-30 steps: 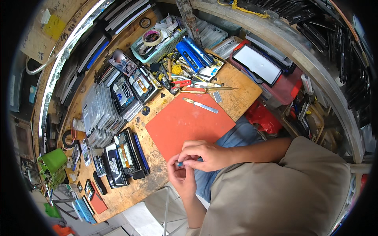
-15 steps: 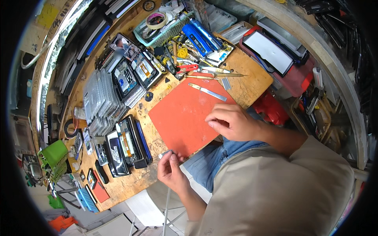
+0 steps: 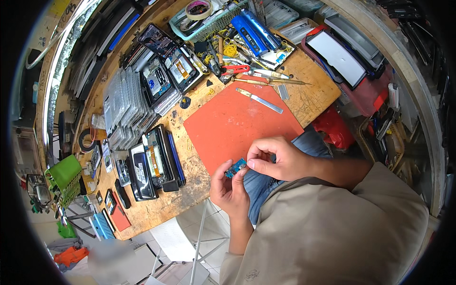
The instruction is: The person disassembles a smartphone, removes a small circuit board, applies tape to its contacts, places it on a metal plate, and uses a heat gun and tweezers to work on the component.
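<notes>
Over the near edge of the orange-red mat (image 3: 237, 114), a small blue circuit board (image 3: 236, 168) is pinched between the thumb and fingers of my left hand (image 3: 230, 190). My right hand (image 3: 275, 160) has come up to the board's right end, its thumb and forefinger closed at that end. The right hand's other fingers are curled and partly hidden. Farther up the mat lies a flat metal blade tool (image 3: 260, 101). Above it rest thin brass-coloured screwdrivers (image 3: 289, 81) and red-handled pliers (image 3: 236, 69).
Left of the mat stand opened phones or tablets (image 3: 154, 161) and stacked clear plastic cases (image 3: 128, 102). At the back are a teal basket (image 3: 209, 29), blue tool cases (image 3: 249, 38) and yellow wire (image 3: 230, 50). A white chair (image 3: 173, 235) stands below the wooden bench (image 3: 185, 199).
My left hand has moved up and right, and the blue board now shows in it. My right hand has come down and left to meet it. The view has shifted slightly.
</notes>
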